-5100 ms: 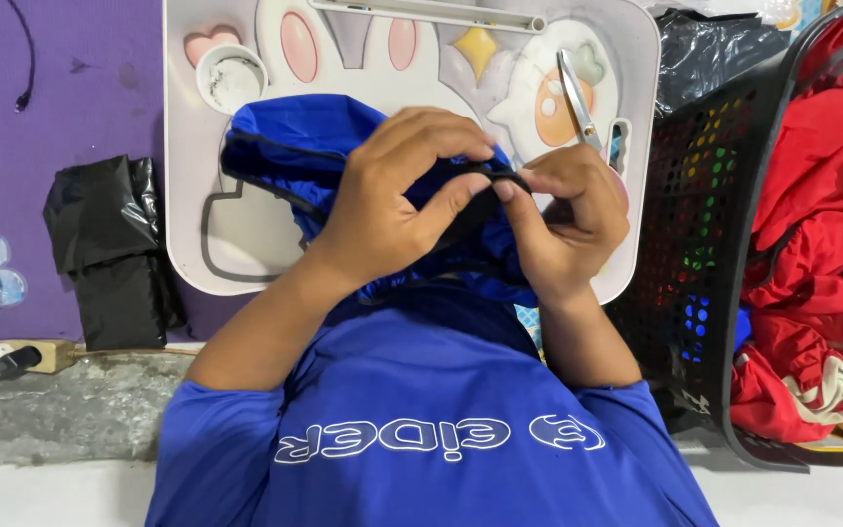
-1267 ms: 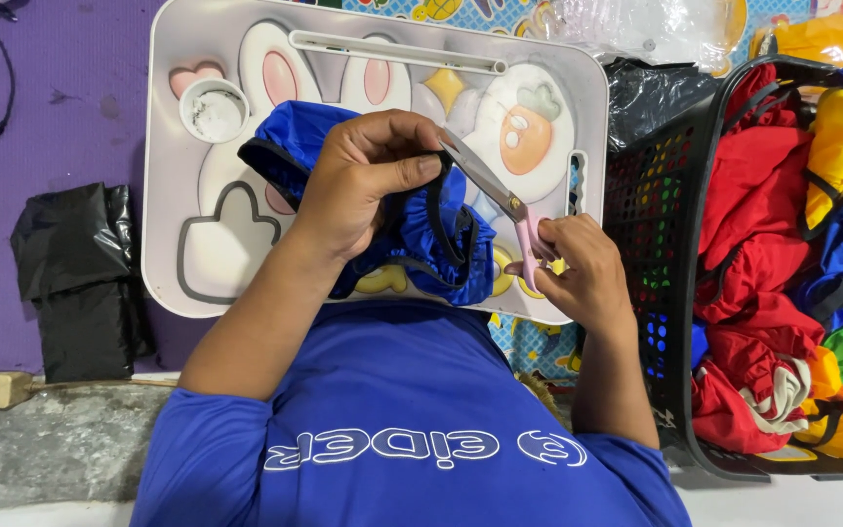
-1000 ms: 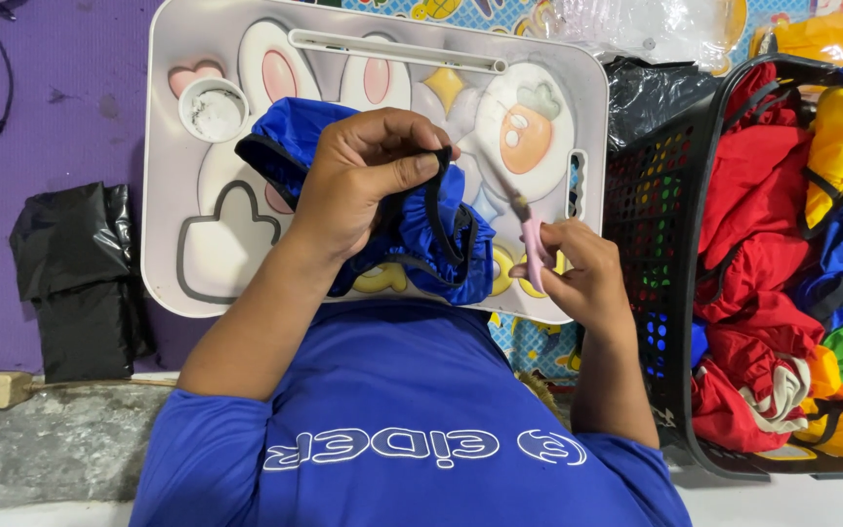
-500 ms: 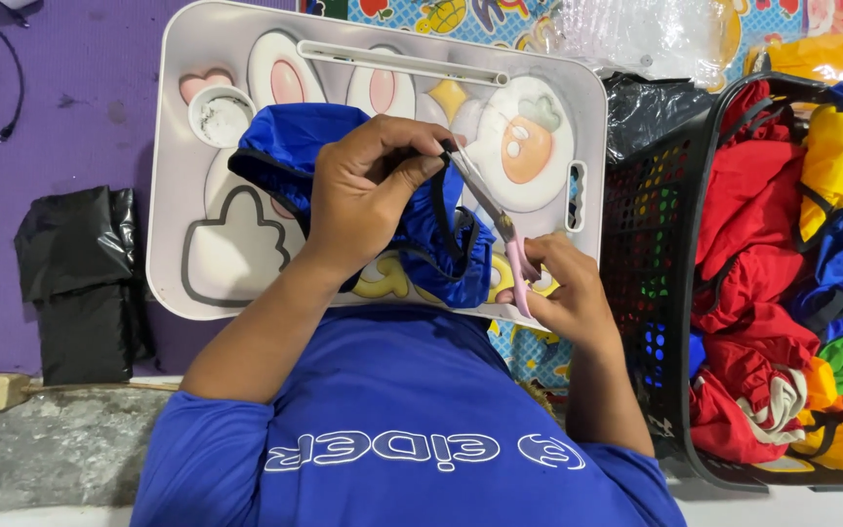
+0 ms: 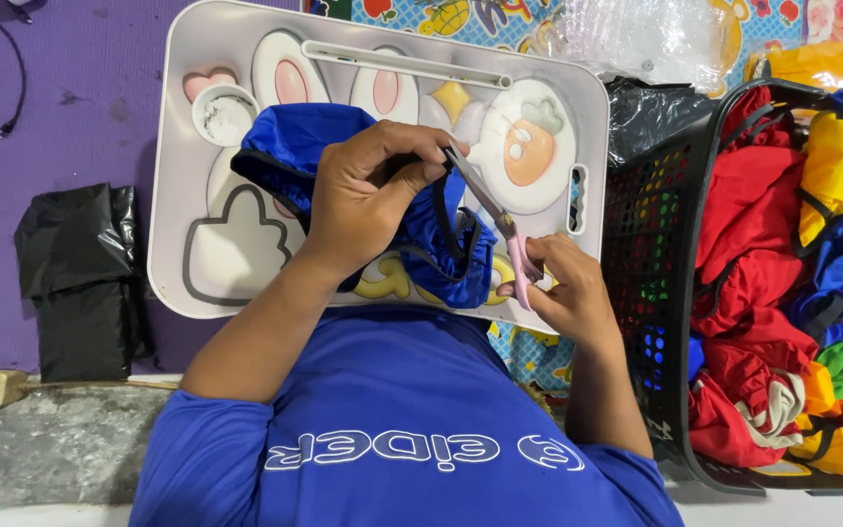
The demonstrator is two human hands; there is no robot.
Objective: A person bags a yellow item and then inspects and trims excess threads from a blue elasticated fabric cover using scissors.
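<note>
My left hand [image 5: 368,195] pinches a bunched blue garment with black trim [image 5: 309,146] over a white rabbit-patterned lap tray [image 5: 246,263]. My right hand [image 5: 563,293] grips pink-handled scissors [image 5: 500,220]. Their metal blades point up-left and their tips meet the cloth right at my left fingertips. Part of the garment hangs down below my left palm, toward my blue shirt.
A black plastic basket [image 5: 656,215] full of red, yellow, blue and green cloth stands at the right. A folded black bag [image 5: 80,283] lies on the purple mat at the left. Clear crumpled plastic [image 5: 636,39] sits beyond the tray.
My right hand took up the scissors and raised them. The blades have swung up to the cloth at my left fingers. My left hand keeps its pinch on the garment.
</note>
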